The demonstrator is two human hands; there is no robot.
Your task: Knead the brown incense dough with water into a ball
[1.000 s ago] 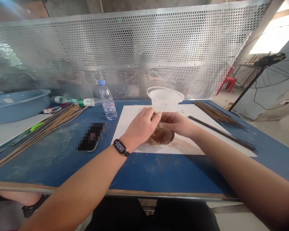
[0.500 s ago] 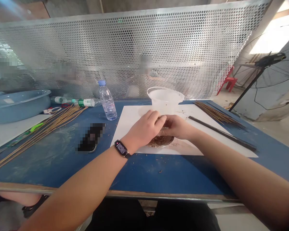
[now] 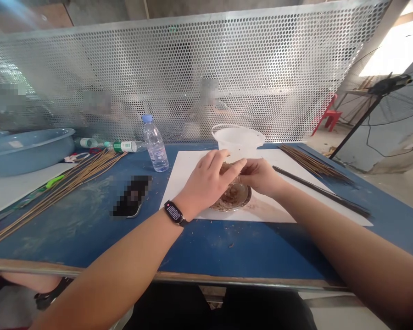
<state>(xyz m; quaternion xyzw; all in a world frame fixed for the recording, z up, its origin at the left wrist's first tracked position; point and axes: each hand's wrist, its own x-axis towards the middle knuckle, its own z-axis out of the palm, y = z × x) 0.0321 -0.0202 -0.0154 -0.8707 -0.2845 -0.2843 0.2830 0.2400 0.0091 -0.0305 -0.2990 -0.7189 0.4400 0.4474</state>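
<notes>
The left hand and right hand were together above the far side of the round bowl of brown crumbs on the white sheet, their grip too hidden to tell

The left hand covers part of the dish and part of the brown material between the hands. The left thumb overlaps the fingertips of the right hand; the grip of both is indeterminate. Text on the watch is too small to read. Pixelation masks the phone display. The perforated panel obscures the persons behind it. The left picture edge cuts off the blue basin; the right edge cuts off the fan.
</notes>
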